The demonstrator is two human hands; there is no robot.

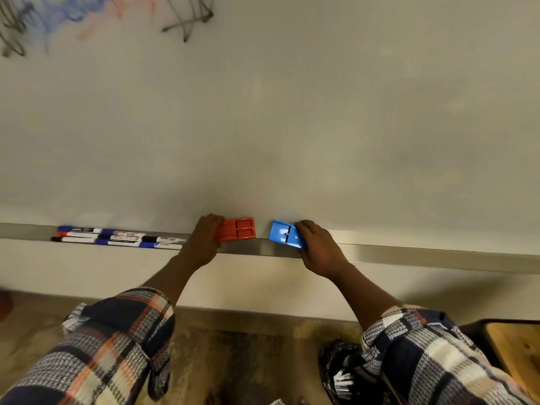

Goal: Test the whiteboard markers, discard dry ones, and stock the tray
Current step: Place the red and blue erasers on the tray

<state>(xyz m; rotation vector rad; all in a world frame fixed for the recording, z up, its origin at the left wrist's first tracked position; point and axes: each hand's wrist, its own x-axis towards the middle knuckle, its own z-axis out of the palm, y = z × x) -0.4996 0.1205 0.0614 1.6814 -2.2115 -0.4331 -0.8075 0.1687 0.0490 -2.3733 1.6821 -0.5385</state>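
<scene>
Several whiteboard markers (117, 238) with blue, black and red caps lie end to end in rows on the metal tray (409, 255) under the whiteboard (292, 112), at the left. My left hand (203, 242) grips a red plastic eraser (238, 232) resting on the tray. My right hand (317, 248) grips a blue plastic eraser (285, 233), tilted on the tray's edge. A small gap separates the two erasers.
Scribbles in black, blue and red mark the whiteboard's top left (73, 16). On the floor at the lower right sits a black bag (344, 372) holding several markers. A wooden surface (517, 352) juts in at the right edge.
</scene>
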